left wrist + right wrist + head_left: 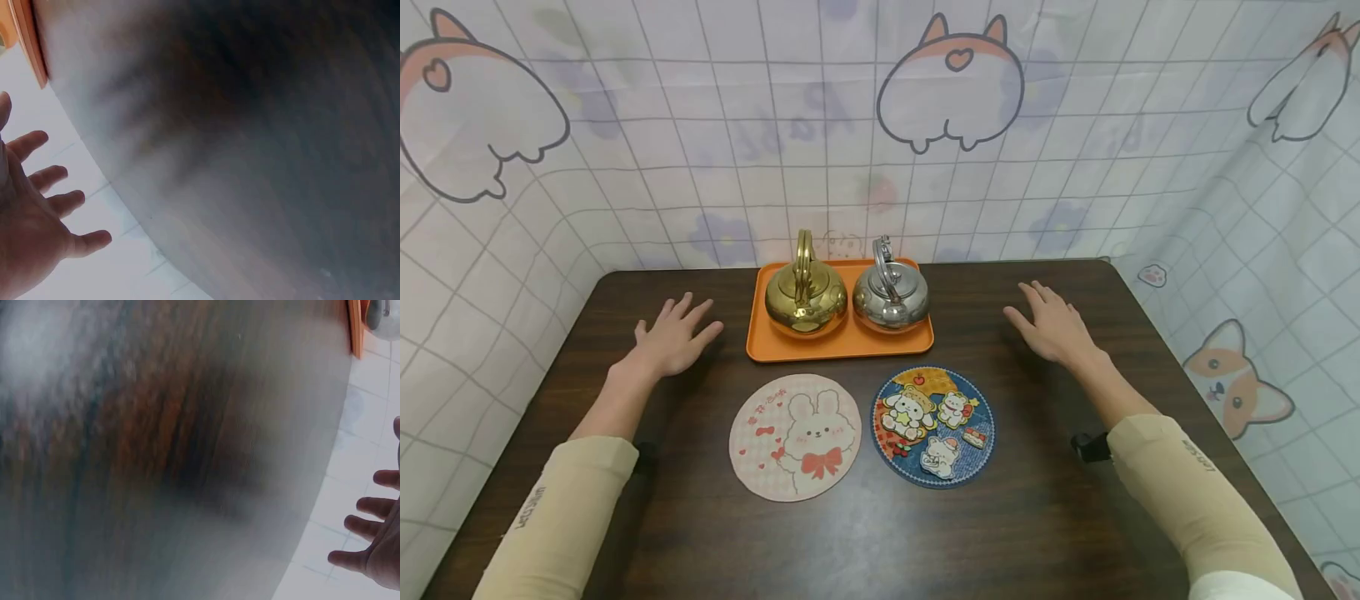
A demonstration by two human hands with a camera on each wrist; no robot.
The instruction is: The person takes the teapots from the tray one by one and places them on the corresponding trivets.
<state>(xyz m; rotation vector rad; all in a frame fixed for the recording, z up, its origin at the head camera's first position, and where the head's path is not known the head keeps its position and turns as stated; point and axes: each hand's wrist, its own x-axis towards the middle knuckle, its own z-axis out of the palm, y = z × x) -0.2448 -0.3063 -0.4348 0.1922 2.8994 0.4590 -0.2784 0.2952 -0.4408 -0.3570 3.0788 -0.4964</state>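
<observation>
Backing the site, on the far side and at the right, hangs a white cloth printed with a grey grid and cartoon corgis (775, 125), probably a plain screen. Before it stands a dark-brown wood-grain table (880, 533). At its far edge, midway between the hands, I find a rectangular orange tray (842, 348), presumably grouping its load. Nearer the person lie two round mats side by side, just apart: one pale pink with a white rabbit (795, 437), one blue, patchwork-printed with cartoon bears (933, 427). Both lie flat and bare, likely to protect the wood.

On the tray sit a shiny gold-coloured metal kettle (806, 298), left, and a shiny silver-coloured metal kettle (891, 297), right. Both stand upright, handles raised, which I judge keeps them easy to grasp.

The left hand (674, 336) and right hand (1052, 325) flank the tray, well apart, seemingly raised above the tabletop. Fingers on both are spread and released, grasping nothing, apparently at rest.
</observation>
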